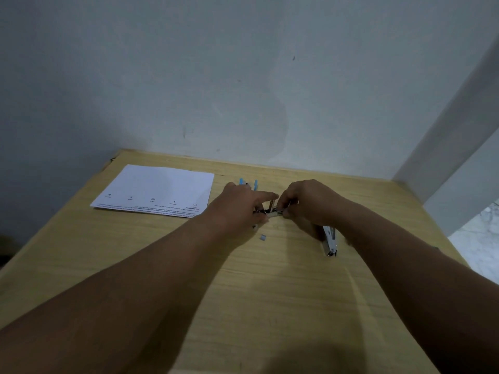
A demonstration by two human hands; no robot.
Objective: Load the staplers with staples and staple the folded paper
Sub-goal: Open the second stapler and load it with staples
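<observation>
A small metal stapler (272, 210) lies opened on the wooden table (270, 292) between my two hands. My left hand (240, 206) grips its left end, the index finger stretched over the top. My right hand (305, 201) pinches its right end with curled fingers; whether a strip of staples is in those fingers I cannot tell. A second silver stapler (330, 240) lies on the table under my right wrist. The white folded paper (156, 190) with printed lines along its near edge lies flat at the left.
Blue staple boxes (249, 184) stand just behind my left hand, partly hidden. A small blue scrap (262, 237) lies near my left wrist. A grey wall runs along the table's far edge, and the table's right edge drops to a pale floor (478, 249).
</observation>
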